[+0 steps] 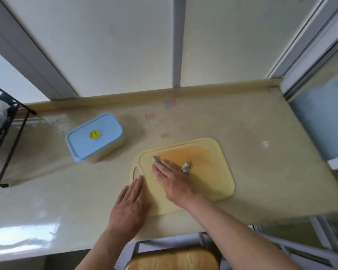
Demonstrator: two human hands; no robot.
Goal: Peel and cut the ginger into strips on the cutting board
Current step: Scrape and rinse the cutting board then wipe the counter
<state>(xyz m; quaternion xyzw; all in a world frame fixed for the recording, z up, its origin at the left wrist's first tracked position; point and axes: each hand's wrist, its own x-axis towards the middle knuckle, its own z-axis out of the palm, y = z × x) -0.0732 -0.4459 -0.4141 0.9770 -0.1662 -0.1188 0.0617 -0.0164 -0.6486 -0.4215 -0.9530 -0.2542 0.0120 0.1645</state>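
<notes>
Neither grip holds anything. Our left grip [130, 203] lies flat with straight fingers, fingertips on the left edge of the cutting board [213, 172], just beside its handle hole. Our right grip [172, 182] is also released, pressed palm-down on the board with fingers stretched out. Below our arms a wooden seat [174, 260] shows at the counter's near edge.

The board is pale yellow with an orange-stained middle and lies on the glossy beige counter [252, 152]. On it sits the ginger [186, 167], in two small knobbly lumps, grey-beige and apparently unpeeled. One is just beside the right edge of our right grip; the second lump [156, 159] sits at that grip's fingertips. We cannot tell whether the fingers touch either.

Farther left stands a container [95, 136] with a blue lid and yellow round cap; the lid is on, so we cannot tell its contents. At the far left stands a black wire rack [14, 147].
</notes>
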